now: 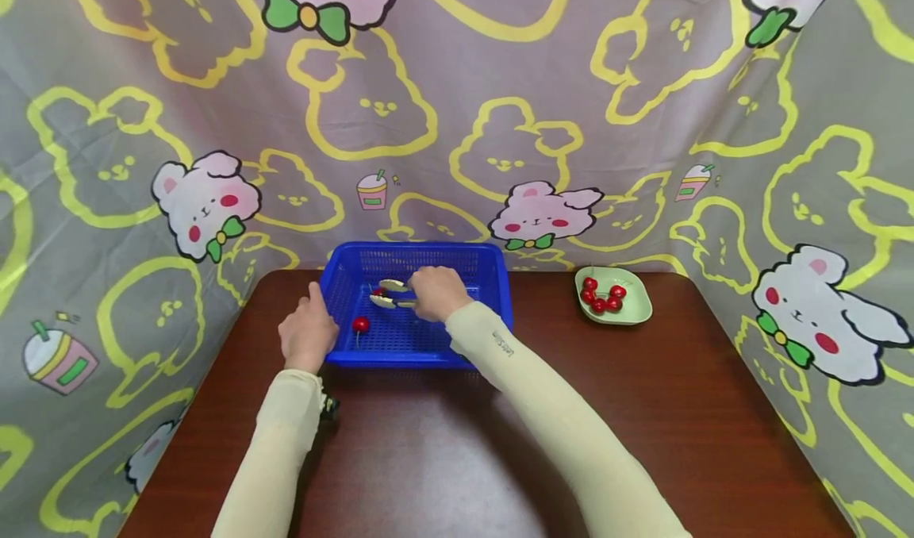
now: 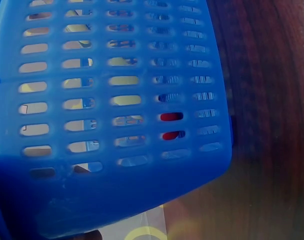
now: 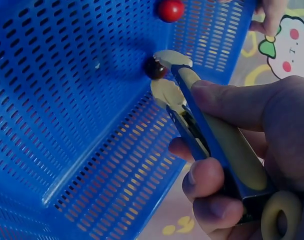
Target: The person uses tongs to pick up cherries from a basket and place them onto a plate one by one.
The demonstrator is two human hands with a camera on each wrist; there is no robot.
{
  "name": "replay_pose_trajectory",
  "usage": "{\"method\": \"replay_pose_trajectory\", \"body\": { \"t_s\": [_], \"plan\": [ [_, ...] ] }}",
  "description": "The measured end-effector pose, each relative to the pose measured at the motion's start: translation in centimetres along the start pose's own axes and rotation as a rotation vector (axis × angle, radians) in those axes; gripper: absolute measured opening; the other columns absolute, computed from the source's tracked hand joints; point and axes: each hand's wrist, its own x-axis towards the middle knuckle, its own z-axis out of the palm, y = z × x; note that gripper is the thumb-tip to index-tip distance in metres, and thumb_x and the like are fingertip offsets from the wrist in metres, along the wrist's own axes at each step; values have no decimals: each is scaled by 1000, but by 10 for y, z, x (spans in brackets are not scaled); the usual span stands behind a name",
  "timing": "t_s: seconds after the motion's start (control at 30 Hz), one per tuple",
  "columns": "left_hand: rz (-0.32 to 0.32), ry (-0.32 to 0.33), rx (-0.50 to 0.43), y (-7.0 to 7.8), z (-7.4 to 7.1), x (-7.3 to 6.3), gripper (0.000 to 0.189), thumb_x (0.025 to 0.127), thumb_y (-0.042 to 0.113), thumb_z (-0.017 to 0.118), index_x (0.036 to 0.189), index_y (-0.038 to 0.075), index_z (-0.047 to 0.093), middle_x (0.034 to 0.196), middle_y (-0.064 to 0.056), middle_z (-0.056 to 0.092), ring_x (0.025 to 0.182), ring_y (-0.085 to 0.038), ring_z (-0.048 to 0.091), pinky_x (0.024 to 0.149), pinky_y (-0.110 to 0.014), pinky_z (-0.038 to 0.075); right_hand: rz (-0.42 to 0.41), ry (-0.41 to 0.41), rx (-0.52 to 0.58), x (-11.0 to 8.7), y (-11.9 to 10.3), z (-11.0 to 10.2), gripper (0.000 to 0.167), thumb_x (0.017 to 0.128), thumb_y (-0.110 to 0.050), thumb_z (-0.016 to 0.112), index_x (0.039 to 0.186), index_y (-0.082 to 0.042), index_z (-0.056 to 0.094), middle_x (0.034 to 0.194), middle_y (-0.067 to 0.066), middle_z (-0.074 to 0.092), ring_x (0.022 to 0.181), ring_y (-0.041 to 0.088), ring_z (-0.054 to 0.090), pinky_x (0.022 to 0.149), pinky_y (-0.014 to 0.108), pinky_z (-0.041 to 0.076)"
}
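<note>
The right hand [image 1: 437, 292] grips tongs [image 3: 234, 150], their parted tips either side of a dark cherry [image 3: 154, 69] toward the far left inside the blue basket [image 1: 410, 359]. The left hand [image 1: 309, 333] holds its left rim; a red cherry [image 1: 360, 325] lies nearer. Right, a green dish [image 1: 637, 313] holds more.

The right hand [image 1: 437, 292] holds tongs [image 1: 382, 301] inside a blue basket [image 1: 403, 359] with cherries [image 1: 360, 325]; the left hand [image 1: 309, 333] holds its side
</note>
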Motion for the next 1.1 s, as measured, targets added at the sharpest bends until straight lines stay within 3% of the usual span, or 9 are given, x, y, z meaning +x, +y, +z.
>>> {"method": "replay_pose_trajectory", "body": {
  "t_s": [0.23,0.7,0.87,1.1],
  "plan": [
    [6,2,-9,-1,2,0,74,96,17,65,155,-2,25,121,-33,60,93,-52,67,77,-63,52,5,-14,19,1,0,-1,38,89,-25,79,126,-21,76,119,0,76,102,24,72,91,42,58],
    [1,0,-3,-1,1,0,73,95,18,67,153,-2,26,119,-33,60,93,-52,67,77,-63,53,6,34,134,-13,14,-16,40,94,-31,76,132,-21,73,131,0,72,113,24,71,97,44,56],
    [-12,-14,2,-1,-1,0,76,96,18,65,156,-2,22,124,-34,59,96,-54,66,80,-65,52,-16,78,129,-25,21,-25,40,94,-32,76,133,-23,72,125,1,73,109,24,70,94,44,56],
    [-2,-16,-4,-1,-1,1,74,96,17,63,156,-2,22,123,-35,58,97,-56,66,80,-65,51,-40,121,181,-48,34,-38,41,96,-31,74,136,-25,70,121,4,71,91,22,66,85,44,55]
  ]
}}
